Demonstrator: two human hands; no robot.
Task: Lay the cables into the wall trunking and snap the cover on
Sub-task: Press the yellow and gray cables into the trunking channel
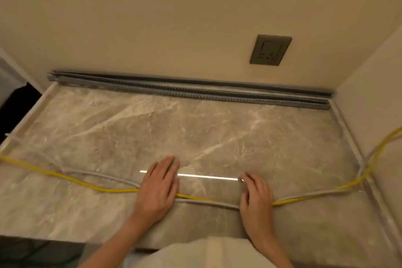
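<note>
A yellow cable (65, 177) and a grey cable (102, 175) lie side by side across the near part of the marble floor (195, 128). My left hand (159, 189) rests flat on both cables, fingers spread. My right hand (256, 196) also lies over them, fingers slightly curled; whether it grips them is unclear. The grey trunking (189, 89) runs along the foot of the far wall, and a second grey strip (239, 98) lies just in front of it. No cable is in the trunking.
A grey wall socket (270, 50) sits above the trunking at the right. A side wall (374, 98) closes the right edge, where both cables run up. A dark opening (15, 111) lies at the left. A white garment (208, 254) fills the bottom centre.
</note>
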